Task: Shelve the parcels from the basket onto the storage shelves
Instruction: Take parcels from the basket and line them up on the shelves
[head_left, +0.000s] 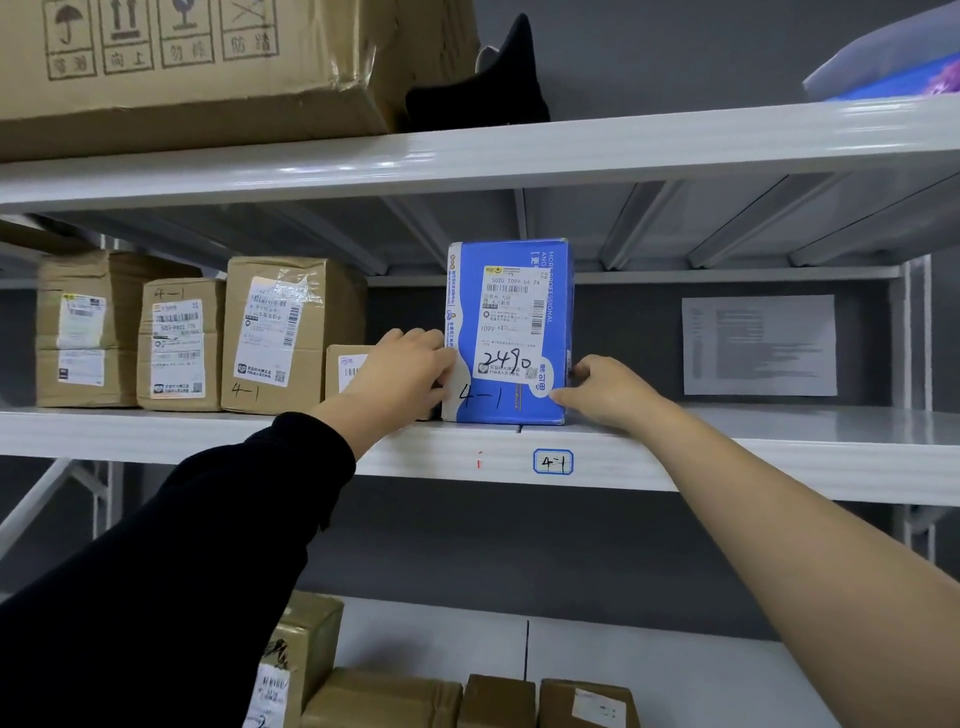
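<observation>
Both hands are closed on the blue parcel (511, 332). The left hand (410, 369), coming out of a black sleeve (208, 545), has its fingers curled against the parcel's lower left edge. The right hand (608, 389), on a bare arm, pinches the lower right corner, with the thumb on the front face and the fingers tucked round the side.

The parcel stands upright on the middle shelf (727, 462), close to its front lip. Its white shipping label faces out, with "2490" handwritten on the label and "4-1" on the box beneath it. Just below the parcel, a small blue-bordered shelf tag (553, 461) on the shelf's front edge reads the same "4-1".

Immediately left of the parcel, partly hidden behind the left hand, sits a small carton (345, 369). Further left stand three taller brown cartons (280, 332), labels facing forward, two of them marked "4-1". To the right of the parcel, well apart, a printed sheet (758, 345) is stuck to the dark back wall; its text is too small to read.

On the shelf above the parcel and to the left, a large cardboard box (182, 67) carries handling symbols, and a black object (488, 88) rests beside it. On the shelf below the parcel, more brown boxes (384, 699) sit in a row.
</observation>
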